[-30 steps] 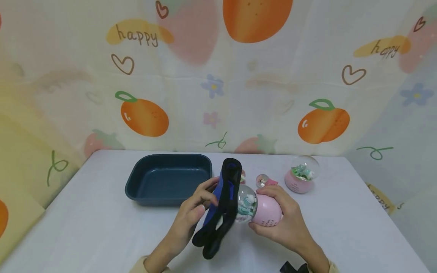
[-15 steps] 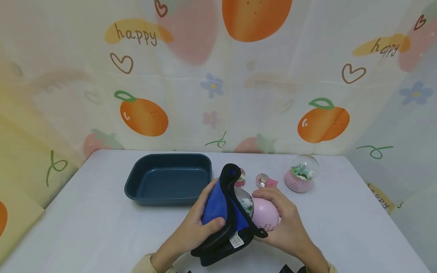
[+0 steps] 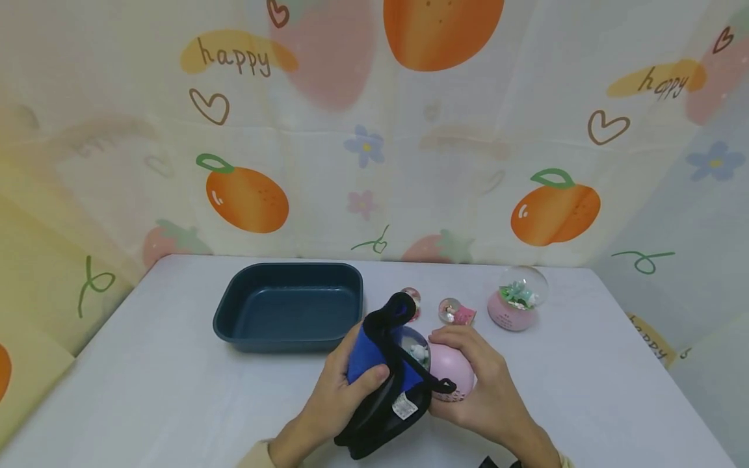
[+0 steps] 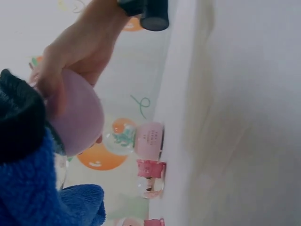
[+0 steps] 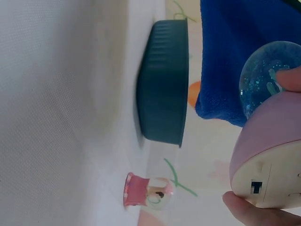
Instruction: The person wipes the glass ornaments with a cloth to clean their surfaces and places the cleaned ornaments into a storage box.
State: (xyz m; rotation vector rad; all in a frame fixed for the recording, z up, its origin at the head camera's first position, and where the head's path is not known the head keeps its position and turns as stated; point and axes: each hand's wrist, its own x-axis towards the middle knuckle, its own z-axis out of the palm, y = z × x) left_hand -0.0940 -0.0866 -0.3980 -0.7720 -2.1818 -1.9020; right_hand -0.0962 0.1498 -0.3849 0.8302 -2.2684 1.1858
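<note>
My left hand (image 3: pixel 333 396) grips a blue plush cleaning mitt or cloth (image 3: pixel 365 356) with black edging and a white label, its thumb across the near side. My right hand (image 3: pixel 494 403) holds a snow globe (image 3: pixel 453 370) by its pink base, tilted on its side with the clear dome toward the left. The blue plush lies against the dome and partly covers it in the head view. In the right wrist view, glitter shows inside the globe's dome (image 5: pixel 261 77), and its pale underside (image 5: pixel 273 176) has a small black switch.
A dark teal tray (image 3: pixel 287 344) stands at the back left of the white table (image 3: pixel 146 390). Behind the hands are a small pink snow globe (image 3: pixel 465 316) lying on the table, another small one (image 3: pixel 414 302) partly hidden, and a large pink-based snow globe (image 3: pixel 512 315) standing at the right.
The blue cloth has turned from edge-on to show its blue face and label, and wraps closer over the dome. Both hands and the snow globe have shifted slightly left and down.
</note>
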